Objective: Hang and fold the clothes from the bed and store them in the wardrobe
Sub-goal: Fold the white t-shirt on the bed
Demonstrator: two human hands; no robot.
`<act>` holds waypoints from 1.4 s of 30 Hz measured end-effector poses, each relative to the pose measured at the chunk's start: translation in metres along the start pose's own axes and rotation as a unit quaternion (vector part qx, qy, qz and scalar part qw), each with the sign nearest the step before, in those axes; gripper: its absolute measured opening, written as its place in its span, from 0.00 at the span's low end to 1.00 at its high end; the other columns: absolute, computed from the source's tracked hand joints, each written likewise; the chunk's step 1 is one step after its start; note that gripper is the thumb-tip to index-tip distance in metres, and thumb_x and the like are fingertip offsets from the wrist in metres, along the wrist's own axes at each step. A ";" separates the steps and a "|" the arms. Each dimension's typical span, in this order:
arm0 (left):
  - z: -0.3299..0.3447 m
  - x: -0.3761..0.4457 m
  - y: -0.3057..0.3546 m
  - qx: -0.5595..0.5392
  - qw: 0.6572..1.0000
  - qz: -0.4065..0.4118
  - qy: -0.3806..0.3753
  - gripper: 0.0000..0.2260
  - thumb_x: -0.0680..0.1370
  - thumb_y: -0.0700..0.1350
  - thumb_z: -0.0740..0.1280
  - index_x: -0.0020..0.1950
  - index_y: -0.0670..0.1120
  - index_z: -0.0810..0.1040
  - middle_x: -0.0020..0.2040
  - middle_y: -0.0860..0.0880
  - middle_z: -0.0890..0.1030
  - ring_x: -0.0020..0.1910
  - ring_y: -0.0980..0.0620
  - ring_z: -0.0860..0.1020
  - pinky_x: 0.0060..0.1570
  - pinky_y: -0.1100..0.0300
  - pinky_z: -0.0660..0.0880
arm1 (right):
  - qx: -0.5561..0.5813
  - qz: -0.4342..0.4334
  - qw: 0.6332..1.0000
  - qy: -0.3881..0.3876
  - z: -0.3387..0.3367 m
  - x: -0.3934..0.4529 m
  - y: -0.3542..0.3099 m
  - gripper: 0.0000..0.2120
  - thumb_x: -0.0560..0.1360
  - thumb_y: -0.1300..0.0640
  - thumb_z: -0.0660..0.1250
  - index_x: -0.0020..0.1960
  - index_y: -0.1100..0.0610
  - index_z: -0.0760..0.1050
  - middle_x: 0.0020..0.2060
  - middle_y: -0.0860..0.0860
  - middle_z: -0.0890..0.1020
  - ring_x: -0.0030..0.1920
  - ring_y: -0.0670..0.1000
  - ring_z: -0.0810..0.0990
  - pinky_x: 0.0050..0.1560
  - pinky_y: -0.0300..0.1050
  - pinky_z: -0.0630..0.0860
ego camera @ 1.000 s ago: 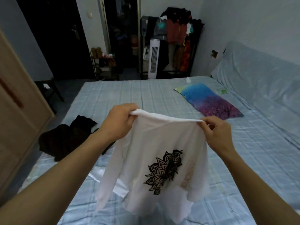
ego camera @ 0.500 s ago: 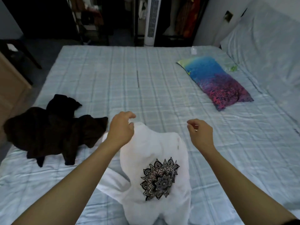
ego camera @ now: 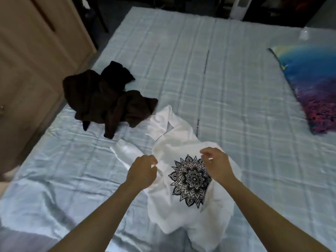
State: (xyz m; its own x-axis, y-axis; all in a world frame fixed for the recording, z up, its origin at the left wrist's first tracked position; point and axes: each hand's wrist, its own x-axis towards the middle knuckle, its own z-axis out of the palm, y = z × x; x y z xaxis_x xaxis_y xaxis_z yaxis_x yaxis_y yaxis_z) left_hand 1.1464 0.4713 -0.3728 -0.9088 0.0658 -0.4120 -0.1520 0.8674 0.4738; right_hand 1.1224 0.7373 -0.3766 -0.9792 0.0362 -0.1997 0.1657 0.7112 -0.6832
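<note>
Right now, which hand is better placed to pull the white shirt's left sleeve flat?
Left hand: it sits beside the crumpled sleeve of the white shirt. The right hand is above the mandala print, farther away.

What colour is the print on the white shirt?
Black: a mandala-style print on the white shirt, clearest in the head view.

No readable text, label, brand, number or sign anywhere. Only marking: black mandala print, no lettering, on white shirt (ego camera: pixel 183 202), between the two hands. Pillow (ego camera: pixel 312 88), far right of hands, carries colour pattern only, no words.
</note>
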 end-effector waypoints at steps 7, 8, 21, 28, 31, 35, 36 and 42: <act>0.069 -0.016 -0.053 -0.036 0.992 -0.122 -0.015 0.10 0.79 0.48 0.64 0.59 0.50 0.78 0.57 0.49 0.81 0.59 0.48 0.78 0.58 0.54 0.74 | -0.015 -0.068 0.988 -0.138 0.063 0.001 0.004 0.10 0.79 0.63 0.65 0.58 0.58 0.81 0.53 0.54 0.83 0.54 0.50 0.81 0.59 0.46 0.77; 0.081 -0.014 -0.059 -0.045 0.990 -0.135 -0.018 0.10 0.79 0.48 0.64 0.59 0.50 0.78 0.56 0.49 0.81 0.59 0.48 0.78 0.57 0.54 0.74 | -0.023 -0.082 0.985 -0.151 0.072 0.001 0.006 0.10 0.79 0.63 0.64 0.58 0.58 0.81 0.53 0.54 0.83 0.54 0.49 0.81 0.59 0.45 0.77; 0.175 0.015 -0.090 -0.198 0.945 -0.254 0.056 0.19 0.74 0.45 0.72 0.63 0.48 0.72 0.55 0.50 0.79 0.52 0.49 0.79 0.50 0.59 0.76 | -0.144 -0.307 0.884 -0.322 0.215 0.046 0.010 0.17 0.76 0.67 0.63 0.63 0.57 0.76 0.58 0.52 0.79 0.61 0.52 0.75 0.63 0.45 0.71; 0.162 0.016 -0.096 -0.173 0.951 -0.241 0.091 0.04 0.74 0.42 0.67 0.47 0.47 0.75 0.44 0.50 0.79 0.44 0.48 0.77 0.41 0.59 0.70 | -0.368 -0.395 0.776 -0.326 0.233 0.089 0.008 0.22 0.72 0.66 0.63 0.65 0.55 0.73 0.62 0.50 0.76 0.66 0.53 0.71 0.72 0.47 0.56; 0.149 0.015 -0.102 -0.172 0.950 -0.228 0.126 0.04 0.73 0.41 0.69 0.45 0.47 0.75 0.42 0.49 0.78 0.42 0.47 0.77 0.41 0.57 0.70 | -0.414 -0.383 0.769 -0.301 0.222 0.095 0.012 0.21 0.69 0.66 0.65 0.62 0.55 0.73 0.58 0.50 0.76 0.64 0.54 0.72 0.68 0.47 0.61; 0.136 0.016 -0.106 -0.180 0.949 -0.214 0.143 0.07 0.74 0.41 0.71 0.42 0.48 0.73 0.41 0.50 0.78 0.41 0.47 0.76 0.43 0.54 0.73 | -0.469 -0.352 0.755 -0.292 0.213 0.098 0.015 0.18 0.72 0.64 0.64 0.61 0.54 0.73 0.59 0.50 0.77 0.64 0.55 0.70 0.63 0.50 0.64; 0.134 0.016 -0.105 -0.181 0.950 -0.210 0.145 0.06 0.74 0.41 0.71 0.43 0.47 0.74 0.41 0.50 0.78 0.41 0.48 0.76 0.44 0.54 0.74 | -0.479 -0.346 0.751 -0.294 0.212 0.099 0.016 0.17 0.73 0.63 0.63 0.61 0.54 0.74 0.59 0.50 0.78 0.64 0.55 0.70 0.62 0.50 0.64; 0.128 0.011 -0.102 -0.194 0.948 -0.182 0.178 0.08 0.72 0.37 0.72 0.42 0.46 0.74 0.38 0.51 0.76 0.36 0.51 0.74 0.38 0.55 0.74 | -0.515 -0.343 0.724 -0.305 0.202 0.107 0.018 0.24 0.73 0.49 0.72 0.65 0.55 0.71 0.62 0.51 0.73 0.65 0.56 0.68 0.63 0.51 0.65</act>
State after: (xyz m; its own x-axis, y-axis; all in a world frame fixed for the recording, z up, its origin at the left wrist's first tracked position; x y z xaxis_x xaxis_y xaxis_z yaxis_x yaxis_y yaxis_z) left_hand 1.2018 0.4463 -0.5255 -0.8319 -0.4328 -0.3473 -0.5489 0.5500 0.6295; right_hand 1.0444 0.6122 -0.5527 -0.5026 -0.6675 -0.5494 -0.8186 0.5717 0.0544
